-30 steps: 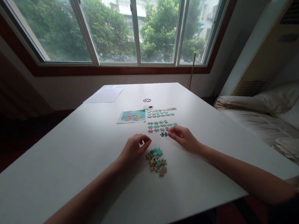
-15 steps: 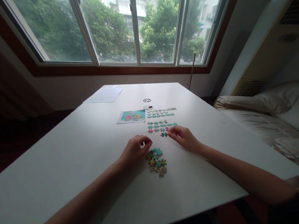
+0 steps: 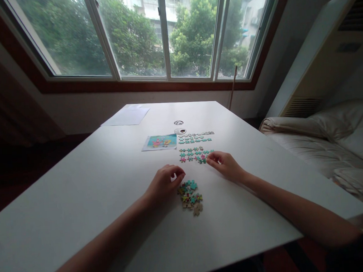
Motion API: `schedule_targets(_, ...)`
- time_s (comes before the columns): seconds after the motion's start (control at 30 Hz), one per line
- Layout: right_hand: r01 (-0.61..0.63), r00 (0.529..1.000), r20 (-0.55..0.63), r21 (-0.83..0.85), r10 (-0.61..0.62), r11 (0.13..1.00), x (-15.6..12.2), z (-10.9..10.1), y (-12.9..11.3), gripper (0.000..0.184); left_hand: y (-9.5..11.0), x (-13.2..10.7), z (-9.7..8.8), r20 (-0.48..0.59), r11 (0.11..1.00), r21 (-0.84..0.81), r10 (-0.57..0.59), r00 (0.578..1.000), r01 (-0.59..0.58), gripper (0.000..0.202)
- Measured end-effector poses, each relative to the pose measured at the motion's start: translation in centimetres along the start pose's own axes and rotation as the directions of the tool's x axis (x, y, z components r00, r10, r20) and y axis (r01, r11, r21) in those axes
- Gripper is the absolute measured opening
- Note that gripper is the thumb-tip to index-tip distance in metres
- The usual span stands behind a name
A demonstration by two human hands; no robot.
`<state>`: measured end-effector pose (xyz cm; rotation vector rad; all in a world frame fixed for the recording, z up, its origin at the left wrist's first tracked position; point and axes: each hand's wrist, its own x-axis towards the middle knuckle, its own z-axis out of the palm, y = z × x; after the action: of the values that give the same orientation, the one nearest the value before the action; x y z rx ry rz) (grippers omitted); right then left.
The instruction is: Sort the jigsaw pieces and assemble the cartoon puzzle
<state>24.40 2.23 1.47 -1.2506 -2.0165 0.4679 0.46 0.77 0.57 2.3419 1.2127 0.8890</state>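
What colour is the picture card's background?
The picture card has a turquoise background; the head view shows it best.

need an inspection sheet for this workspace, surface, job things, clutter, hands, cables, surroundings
Surface: white tabletop, light reflecting off it
Job's things: loose pile of puzzle pieces; rows of puzzle pieces beyond it; picture sheet left of the rows
Clutter: white paper at far left
Hands: left hand beside the pile, fingers curled; right hand at the rows' near right side; whether either holds a piece is unclear
Cables: nothing seen
Surroundings: window beyond the table; sofa at right
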Motion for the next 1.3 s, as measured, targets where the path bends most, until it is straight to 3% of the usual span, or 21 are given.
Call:
schedule_targets(0.4,-0.035,0.996,0.079,-0.076,0.041,0.996,1.3,-2.0,2.0,0.023,-0.2,-0.1,0.1,-0.005,1.000,0.008,0.006,1.000,-0.006,0.013)
schedule_targets(0.67,-0.159,0.965,0.159,-0.273,0.208,0.949,2.2,-4.8,5.7,0.025,-0.1,0.0,0.1,-0.009,1.000,0.009,0.012,1.000,-0.012,0.012)
schedule_targets(0.83,-0.188,0.937,0.231,-0.294,0.261,0.937,2.2,-5.2,6.4,0.024,-0.1,-0.1,0.1,-0.012,1.000,0.009,0.016,1.000,-0.016,0.012)
schedule_targets(1.0,-0.155,0.952,0.199,-0.341,0.233,0.927,2.0,-5.1,6.5,0.020,-0.1,0.0,0.1,-0.010,1.000,0.011,0.019,1.000,-0.019,0.012)
schedule_targets(1.3,-0.006,0.987,0.147,-0.343,0.060,0.939,2.2,-5.2,7.1,0.018,0.1,0.0,0.0,-0.011,1.000,0.019,0.016,1.000,-0.016,0.012)
